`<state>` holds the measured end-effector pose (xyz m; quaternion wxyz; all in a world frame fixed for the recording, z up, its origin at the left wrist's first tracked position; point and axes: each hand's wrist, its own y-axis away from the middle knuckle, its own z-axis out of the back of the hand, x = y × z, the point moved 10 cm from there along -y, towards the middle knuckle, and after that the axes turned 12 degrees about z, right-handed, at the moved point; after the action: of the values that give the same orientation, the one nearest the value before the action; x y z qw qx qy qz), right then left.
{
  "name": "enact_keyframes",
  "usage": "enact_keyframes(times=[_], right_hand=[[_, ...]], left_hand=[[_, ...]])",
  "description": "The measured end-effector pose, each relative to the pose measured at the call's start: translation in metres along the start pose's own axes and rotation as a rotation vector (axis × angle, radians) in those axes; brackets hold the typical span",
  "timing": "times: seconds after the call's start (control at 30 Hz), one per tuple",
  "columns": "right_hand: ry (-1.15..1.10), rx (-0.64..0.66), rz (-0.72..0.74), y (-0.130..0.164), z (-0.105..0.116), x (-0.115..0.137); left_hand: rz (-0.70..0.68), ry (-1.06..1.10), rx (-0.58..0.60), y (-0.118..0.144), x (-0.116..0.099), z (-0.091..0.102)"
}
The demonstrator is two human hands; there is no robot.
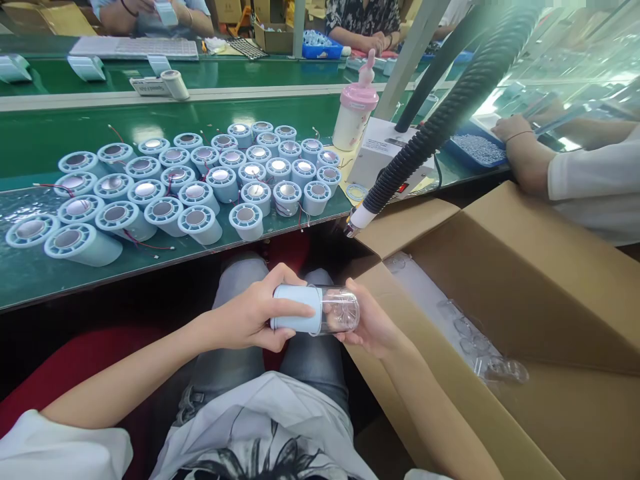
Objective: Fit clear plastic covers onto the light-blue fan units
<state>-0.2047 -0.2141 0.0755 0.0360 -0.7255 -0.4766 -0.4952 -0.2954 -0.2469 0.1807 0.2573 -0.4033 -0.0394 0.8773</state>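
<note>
Cardboard box (505, 280) holds clear cups (493, 367) — hands (250, 313) grip one.

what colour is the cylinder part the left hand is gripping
Pale blue cylinder, joined to a clear cup that the right hand supports; left hand grips it. Head view.

right hand (373, 327): palm hidden behind the clear cup (340, 310)
cardboard box (525, 280): cut off at right edge
far people: cropped at top edge

Matt blue plastic cylinder (299, 308), glossy clear plastic cup (341, 310), brown cardboard box (525, 280).
</note>
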Motion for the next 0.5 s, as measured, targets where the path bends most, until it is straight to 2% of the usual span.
enact_keyframes(times=[0.17, 0.37, 0.5], right_hand=[[0.01, 0.016, -0.003, 0.0, -0.002, 0.0], [0.012, -0.009, 0.006, -0.001, 0.002, -0.003], [0.031, -0.024, -0.001, 0.004, 0.006, -0.004]], left_hand=[[-0.021, 0.141, -0.104, 0.0, -0.001, 0.011], [0.065, -0.033, 0.026, 0.002, 0.004, -0.001], [0.049, 0.007, -0.006, 0.001, -0.001, 0.005]])
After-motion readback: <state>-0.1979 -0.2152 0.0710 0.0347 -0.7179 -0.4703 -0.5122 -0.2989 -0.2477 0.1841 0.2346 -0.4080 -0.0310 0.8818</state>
